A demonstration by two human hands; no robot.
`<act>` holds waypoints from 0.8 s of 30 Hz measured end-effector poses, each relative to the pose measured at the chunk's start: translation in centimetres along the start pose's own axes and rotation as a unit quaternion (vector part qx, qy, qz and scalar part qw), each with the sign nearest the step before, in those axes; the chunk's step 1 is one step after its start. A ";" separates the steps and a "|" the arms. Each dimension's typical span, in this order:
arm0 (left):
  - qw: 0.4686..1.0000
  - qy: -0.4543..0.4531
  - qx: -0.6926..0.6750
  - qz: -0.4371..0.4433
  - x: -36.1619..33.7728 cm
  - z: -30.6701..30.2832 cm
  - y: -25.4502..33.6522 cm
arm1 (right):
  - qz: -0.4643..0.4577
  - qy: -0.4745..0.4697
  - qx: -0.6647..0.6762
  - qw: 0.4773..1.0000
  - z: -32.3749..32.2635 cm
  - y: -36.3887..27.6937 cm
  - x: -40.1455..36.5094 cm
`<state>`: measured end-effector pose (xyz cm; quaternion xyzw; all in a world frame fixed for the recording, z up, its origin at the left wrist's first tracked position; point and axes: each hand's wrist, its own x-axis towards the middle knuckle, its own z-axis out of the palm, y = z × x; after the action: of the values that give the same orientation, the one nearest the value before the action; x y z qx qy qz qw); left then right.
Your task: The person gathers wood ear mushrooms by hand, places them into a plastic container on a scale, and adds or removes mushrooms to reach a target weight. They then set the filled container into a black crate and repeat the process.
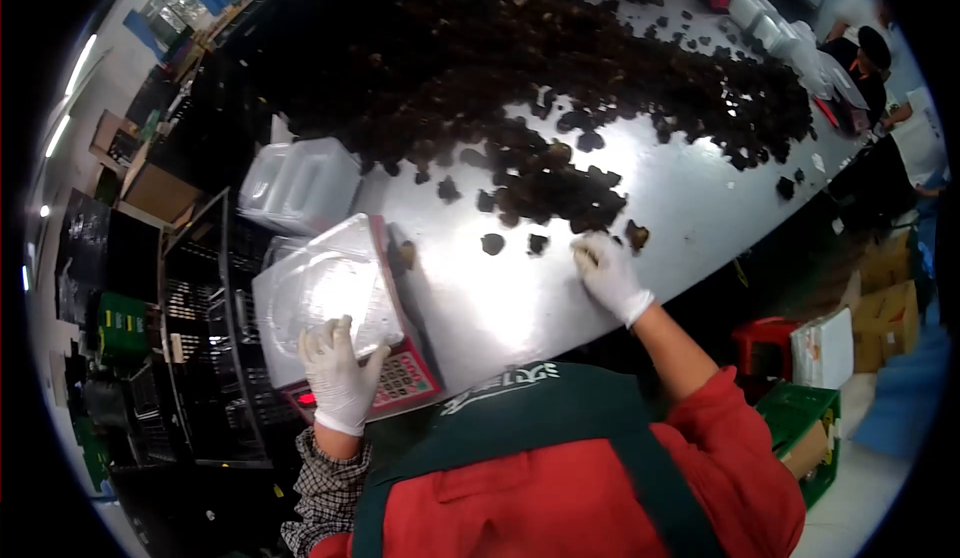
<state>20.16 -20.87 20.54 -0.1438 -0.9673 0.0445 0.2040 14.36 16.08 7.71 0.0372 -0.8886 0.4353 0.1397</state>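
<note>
Table — dark pieces near right hand

Whether the right hand holds anything is unclear, and the scale keypad lettering is too small to read.

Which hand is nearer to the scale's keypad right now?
Left. The left hand is just beside the keypad; the right hand is well away, over the table near the dark clumps.
</note>
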 end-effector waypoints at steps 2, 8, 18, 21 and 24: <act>0.990 -0.012 -0.142 0.002 1.3 -0.4 2.7 | 0.015 -0.038 -0.088 0.995 -2.2 3.1 2.0; 0.982 -0.169 -0.086 -0.002 9.1 9.2 9.6 | 0.026 -0.247 -0.322 0.914 -1.3 4.3 4.9; 0.893 -0.380 0.071 -0.229 13.8 21.6 5.8 | 0.006 -0.300 -0.299 0.906 -0.6 4.6 5.4; 0.908 -0.358 0.045 -0.212 15.1 18.6 7.4 | -0.005 -0.129 -0.135 0.982 -3.3 4.4 3.8; 0.962 -0.252 -0.075 -0.072 15.2 17.4 9.6 | 0.057 -0.031 -0.072 0.995 -11.8 4.4 0.7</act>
<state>2.25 -7.72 9.05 -0.0726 -0.9958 -0.0080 -0.0549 15.38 28.09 11.42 -0.0104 -0.9223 0.3757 0.0898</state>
